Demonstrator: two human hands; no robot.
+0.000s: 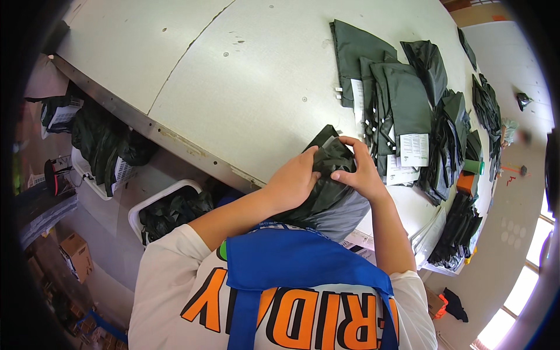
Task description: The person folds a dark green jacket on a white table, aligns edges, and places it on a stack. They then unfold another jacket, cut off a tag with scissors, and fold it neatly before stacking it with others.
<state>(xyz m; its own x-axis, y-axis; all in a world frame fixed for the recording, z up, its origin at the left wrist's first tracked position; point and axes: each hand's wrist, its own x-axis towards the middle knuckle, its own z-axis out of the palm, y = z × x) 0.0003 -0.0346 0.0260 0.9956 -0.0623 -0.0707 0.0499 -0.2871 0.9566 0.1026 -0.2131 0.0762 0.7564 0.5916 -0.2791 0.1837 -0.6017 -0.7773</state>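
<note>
A dark green, shiny fabric piece (pixel 326 201) is bunched up at the table's near edge, close to my body. A smoother grey part of it shows at its lower right. My left hand (pixel 293 179) grips the piece from the left, its thumb and fingers closed on the upper folds. From the right, my right hand (pixel 363 174) pinches the same folds, with the thumb in front and the forefinger over the top edge. Some fingertips are hidden by the cloth. Just beyond my right hand lie flat, overlapping dark green pieces (pixel 411 96) with white printed labels (pixel 414 150).
More dark green pieces (pixel 449 146) are heaped along the right of the white table (pixel 256 76), near a green spool (pixel 473 167) and an orange box (pixel 465 183). White bins (pixel 135 219) filled with dark fabric stand below the left edge. A cardboard box (pixel 76 256) sits farther left.
</note>
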